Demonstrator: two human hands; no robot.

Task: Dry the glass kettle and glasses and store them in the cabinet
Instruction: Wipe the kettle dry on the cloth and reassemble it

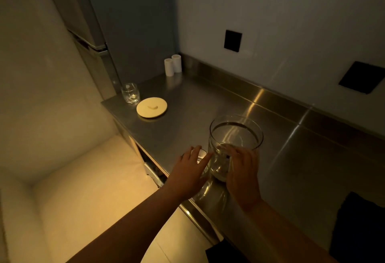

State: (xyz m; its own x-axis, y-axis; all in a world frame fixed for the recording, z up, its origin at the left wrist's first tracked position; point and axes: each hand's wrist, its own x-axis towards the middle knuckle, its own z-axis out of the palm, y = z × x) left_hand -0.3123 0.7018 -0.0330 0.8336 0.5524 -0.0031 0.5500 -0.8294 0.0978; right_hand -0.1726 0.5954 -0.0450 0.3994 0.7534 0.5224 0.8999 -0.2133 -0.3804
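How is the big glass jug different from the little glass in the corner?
The kettle is much bigger and taller than the small glass. The kettle stands near the counter's front edge, with the right hand on it; the small glass stands alone at the far left end, beside the round lid, with no hand near it. Both are clear glass, upright, on the steel counter.

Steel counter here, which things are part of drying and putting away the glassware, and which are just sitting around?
Part of the job: glass kettle, gripped by the right hand; small glass under the left hand; second glass; round cream lid.

Just lying about: two white cylinders; dark cloth.
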